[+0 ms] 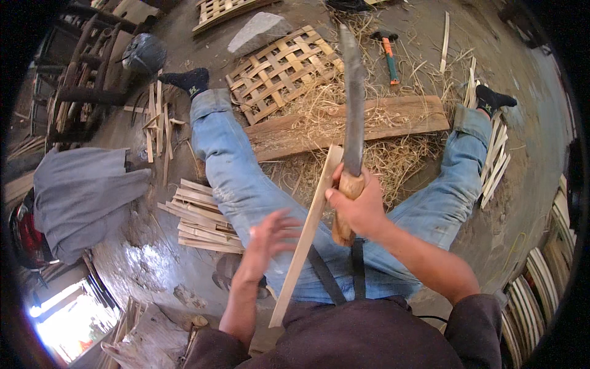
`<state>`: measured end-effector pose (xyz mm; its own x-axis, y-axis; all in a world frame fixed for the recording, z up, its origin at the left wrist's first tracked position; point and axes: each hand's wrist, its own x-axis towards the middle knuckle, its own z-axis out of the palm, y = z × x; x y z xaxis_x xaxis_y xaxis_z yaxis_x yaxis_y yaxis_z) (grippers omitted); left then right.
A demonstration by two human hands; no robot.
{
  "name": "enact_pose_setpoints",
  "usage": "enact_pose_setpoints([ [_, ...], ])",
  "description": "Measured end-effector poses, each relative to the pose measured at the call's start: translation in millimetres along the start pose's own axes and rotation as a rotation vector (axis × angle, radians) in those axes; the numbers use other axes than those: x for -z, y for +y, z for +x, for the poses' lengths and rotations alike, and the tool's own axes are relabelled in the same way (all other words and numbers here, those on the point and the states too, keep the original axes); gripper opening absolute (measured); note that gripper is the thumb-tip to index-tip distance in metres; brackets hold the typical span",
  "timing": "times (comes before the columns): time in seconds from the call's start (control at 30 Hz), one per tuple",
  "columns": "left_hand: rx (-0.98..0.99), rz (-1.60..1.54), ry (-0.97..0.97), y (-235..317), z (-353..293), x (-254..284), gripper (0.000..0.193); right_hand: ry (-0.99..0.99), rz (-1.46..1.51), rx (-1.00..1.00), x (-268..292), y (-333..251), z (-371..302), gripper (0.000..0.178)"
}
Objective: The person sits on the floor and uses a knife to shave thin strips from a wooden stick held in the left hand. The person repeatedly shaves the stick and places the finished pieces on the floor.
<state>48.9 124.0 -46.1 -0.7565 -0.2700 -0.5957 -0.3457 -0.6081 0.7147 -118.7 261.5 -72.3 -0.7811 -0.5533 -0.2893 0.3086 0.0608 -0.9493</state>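
Note:
My right hand (367, 208) is wrapped round the wooden handle of a machete (353, 98), whose long grey blade points up and away from me. A pale, flat wooden strip (305, 240) slants from near my waist up to the fingertips of that hand. Its upper part touches or lies close to the thumb; whether the fingers pinch it I cannot tell. On the left side of the strip, my left hand (265, 242) is raised with its fingers stretched out, slightly blurred, and nothing shows in it. Between my outspread legs lies a wooden plank (405, 115) covered partly by shavings.
Curly shavings (393, 169) surround the plank. Beyond it lie a woven slatted panel (283, 71), a stone block (259, 32) and a hammer (389, 58). Split strips (203, 215) are stacked beside my left leg, and more strips (495, 160) lie by my right foot.

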Motion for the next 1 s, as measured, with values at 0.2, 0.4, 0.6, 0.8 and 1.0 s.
enact_pose_setpoints([
  [0.2, 0.035, 0.340, -0.032, 3, 12, -34, 0.033, -0.372, -0.918, 0.203, 17, -39, -27, 0.033],
  [0.4, -0.073, 0.580, 0.048, -7, 3, -33, 0.028, -0.491, -1.255, 0.297, 41, -26, -42, 0.024],
  [0.6, -0.098, 0.481, 0.039, -9, -3, -34, 0.034, -0.462, -1.305, 0.260, 43, -33, -27, 0.017],
  [0.8, -0.096, 0.502, 0.028, -11, 0, -36, 0.031, -0.414, -1.302, 0.220, 42, -27, -20, 0.017],
  [1.0, -0.036, 0.525, 0.047, -10, -14, -37, 0.031, -0.303, -1.339, 0.228, 58, -32, 3, 0.015],
])
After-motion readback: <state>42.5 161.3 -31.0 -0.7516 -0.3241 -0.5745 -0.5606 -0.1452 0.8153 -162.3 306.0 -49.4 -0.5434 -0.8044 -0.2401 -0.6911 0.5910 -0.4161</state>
